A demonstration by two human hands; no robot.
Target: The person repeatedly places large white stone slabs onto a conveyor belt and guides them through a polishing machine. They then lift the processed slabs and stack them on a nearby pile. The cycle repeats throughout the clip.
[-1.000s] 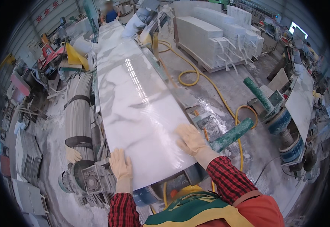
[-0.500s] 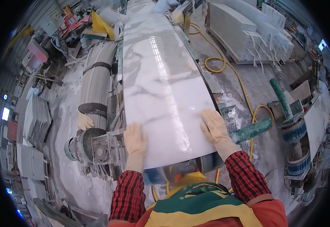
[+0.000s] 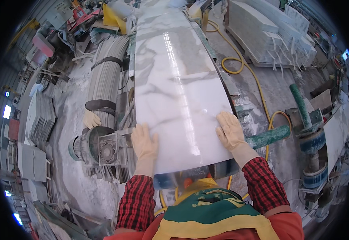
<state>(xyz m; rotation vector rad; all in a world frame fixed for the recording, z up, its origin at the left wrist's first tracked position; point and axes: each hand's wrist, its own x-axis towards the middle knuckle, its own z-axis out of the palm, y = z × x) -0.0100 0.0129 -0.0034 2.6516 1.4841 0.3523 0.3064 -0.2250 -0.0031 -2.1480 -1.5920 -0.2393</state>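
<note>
A long polished marble slab (image 3: pixel 174 104), white with grey veins, stretches away from my body. Its near end lies over blue rollers (image 3: pixel 164 182). My left hand (image 3: pixel 144 145), in a cream rubber glove, rests at the slab's near left edge with fingers stretched forward. At the near right edge lies my right hand (image 3: pixel 231 130), gloved alike, its fingers extended and its thumb toward the slab's middle. Both hands are open and grip nothing; a streak of light reflects down the glossy surface.
A dusty motor (image 3: pixel 106 150) and a strapped bundle of grey strips (image 3: pixel 107 74) stand left, with a spare glove (image 3: pixel 91 119) between them. On the right are a green roller (image 3: pixel 269 136), a yellow hose (image 3: pixel 258 90), stacked blocks (image 3: pixel 258 34) and a machine with blue rollers (image 3: pixel 313 160).
The whole view has shifted slightly, so the scene sits a little higher and farther right. Both hands stay flat at the slab's edges, with no clear movement against it.
</note>
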